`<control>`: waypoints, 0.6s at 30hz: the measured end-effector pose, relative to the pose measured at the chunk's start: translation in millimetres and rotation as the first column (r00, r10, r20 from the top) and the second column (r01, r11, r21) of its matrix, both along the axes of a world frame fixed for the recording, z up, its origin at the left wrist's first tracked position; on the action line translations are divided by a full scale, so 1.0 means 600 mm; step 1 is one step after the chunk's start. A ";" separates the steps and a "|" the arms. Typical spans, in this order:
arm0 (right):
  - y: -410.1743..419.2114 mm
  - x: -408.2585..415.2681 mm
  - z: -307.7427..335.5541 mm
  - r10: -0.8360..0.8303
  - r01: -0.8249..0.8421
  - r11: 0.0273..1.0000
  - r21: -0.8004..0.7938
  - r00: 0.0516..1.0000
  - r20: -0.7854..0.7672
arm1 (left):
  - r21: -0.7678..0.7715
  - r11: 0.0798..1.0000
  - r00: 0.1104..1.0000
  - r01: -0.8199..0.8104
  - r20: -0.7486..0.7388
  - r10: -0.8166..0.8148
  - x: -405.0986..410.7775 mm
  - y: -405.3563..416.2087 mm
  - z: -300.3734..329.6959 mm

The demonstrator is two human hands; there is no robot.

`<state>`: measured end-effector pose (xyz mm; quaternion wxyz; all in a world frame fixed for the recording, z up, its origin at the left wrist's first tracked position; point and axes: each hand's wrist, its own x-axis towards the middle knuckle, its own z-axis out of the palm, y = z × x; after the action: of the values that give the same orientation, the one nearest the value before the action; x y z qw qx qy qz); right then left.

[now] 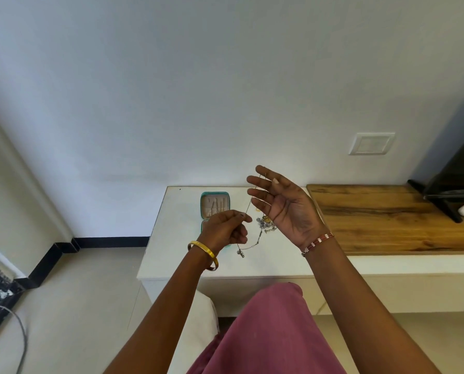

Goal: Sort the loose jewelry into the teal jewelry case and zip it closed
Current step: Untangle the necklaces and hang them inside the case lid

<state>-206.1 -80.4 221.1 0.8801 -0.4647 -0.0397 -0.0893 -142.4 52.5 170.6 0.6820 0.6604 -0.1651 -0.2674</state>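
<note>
Chain (249, 205) hangs taut on a steep diagonal, pinched low by the closed left hand (225, 229) and draped over the open right hand's (282, 209) fingers, with the open case (214, 197) lying nearer the left hand on the tabletop (177, 238).

White wall switch plate (371, 143); wooden countertop (387, 220); grey floor cable (20, 336).

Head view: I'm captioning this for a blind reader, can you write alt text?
A thin chain is stretched between a raised, open right hand and a pinching left hand, above a white table. An open teal jewelry case and a jewelry pile lie below.
</note>
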 end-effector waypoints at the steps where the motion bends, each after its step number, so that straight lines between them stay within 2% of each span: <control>1: 0.000 0.000 0.002 0.003 -0.003 1.000 0.002 1.000 0.007 | 0.002 0.999 0.999 -0.036 0.030 0.036 0.000 -0.003 0.000; 8: 0.000 -0.002 0.008 -0.034 0.033 0.999 0.034 0.999 0.034 | 0.044 0.978 0.943 -0.202 0.278 0.183 -0.004 -0.007 -0.009; 14: -0.002 -0.001 0.012 -0.091 0.081 0.987 0.140 0.994 0.067 | 0.020 0.982 0.941 -0.189 0.290 0.175 -0.015 -0.007 -0.020; 16: -0.008 -0.003 0.012 -0.134 0.131 0.990 0.046 0.990 0.052 | 0.025 0.983 0.947 -0.183 0.275 0.170 -0.014 -0.006 -0.021; 18: -0.015 -0.007 0.012 -0.218 0.217 0.962 -0.167 0.976 0.013 | 0.032 0.983 0.951 -0.178 0.263 0.164 -0.011 -0.002 -0.024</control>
<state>-210.1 -89.2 228.6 0.8229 -0.5387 0.0065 -0.1806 -149.1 51.4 156.2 0.6567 0.7200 -0.1875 -0.1233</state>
